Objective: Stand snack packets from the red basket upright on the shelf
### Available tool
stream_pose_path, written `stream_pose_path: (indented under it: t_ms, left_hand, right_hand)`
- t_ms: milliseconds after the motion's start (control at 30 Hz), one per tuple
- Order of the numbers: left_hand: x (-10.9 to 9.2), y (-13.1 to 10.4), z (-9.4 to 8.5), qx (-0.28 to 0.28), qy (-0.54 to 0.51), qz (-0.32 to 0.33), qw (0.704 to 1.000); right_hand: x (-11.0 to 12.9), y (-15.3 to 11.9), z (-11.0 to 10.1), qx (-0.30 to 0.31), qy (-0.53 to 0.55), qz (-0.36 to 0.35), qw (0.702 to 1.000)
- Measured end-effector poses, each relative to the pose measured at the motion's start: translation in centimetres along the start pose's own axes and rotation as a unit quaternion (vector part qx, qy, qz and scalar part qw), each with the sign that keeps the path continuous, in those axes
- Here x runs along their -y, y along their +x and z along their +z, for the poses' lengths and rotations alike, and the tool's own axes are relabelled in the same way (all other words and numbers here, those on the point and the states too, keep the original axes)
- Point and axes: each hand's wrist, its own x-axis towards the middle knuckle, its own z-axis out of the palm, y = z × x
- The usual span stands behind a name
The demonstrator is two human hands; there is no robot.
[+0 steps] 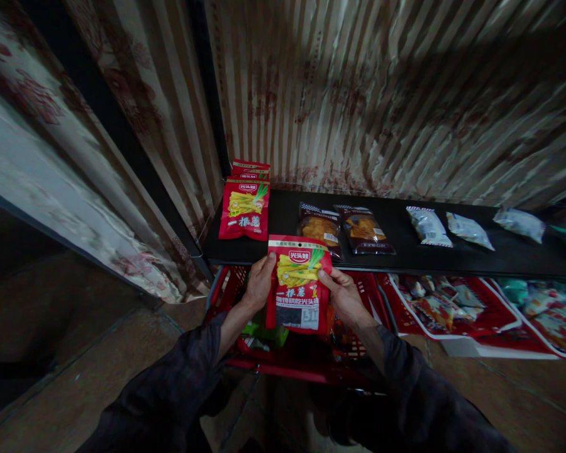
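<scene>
Between my two hands is a red snack bag (295, 289), held upright with its printed front toward me. My left hand (259, 283) grips its left edge, thumb in front. At the right edge my right hand (345, 296) pinches it, thumb on the front; the fingers behind the bag are hidden. Below the bag is a red shopping basket (292, 371), with a green packet (259, 330) inside. On the black shelf (283, 207) beyond stand red bags of the same look (245, 211), one behind another, left of my hands.
Two brown-and-clear food packs (365, 229) lie mid-shelf, with small white packets (428, 225) farther right. Under the shelf at right, red baskets (453, 330) hold several packets. A dark post (210, 94) and striped curtains (311, 82) bound the left and back.
</scene>
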Motion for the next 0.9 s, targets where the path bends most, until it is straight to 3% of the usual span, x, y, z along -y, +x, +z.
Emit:
stream_pose_path:
  t_ms: [100,267,533,900]
  left_hand:
    - [0.2,-0.1,-0.2,0.022,-0.005,-0.017,1.0]
    - [1.3,-0.4,-0.4,0.107,-0.02,-0.062,0.992]
    - [1.9,-0.6,-0.5,0.173,0.018,-0.047,0.984]
    - [2.7,-0.1,-0.4,0.132,-0.042,-0.048,0.989]
  right_hand:
    - [0.4,0.1,0.2,-0.014,0.022,0.0,1.0]
    - [1.1,0.5,0.1,-0.047,0.056,-0.009,0.997]
    - [1.9,1.3,-0.7,-0.086,0.073,-0.034,0.993]
    - [2.0,1.3,-0.8,-0.059,0.043,-0.046,0.996]
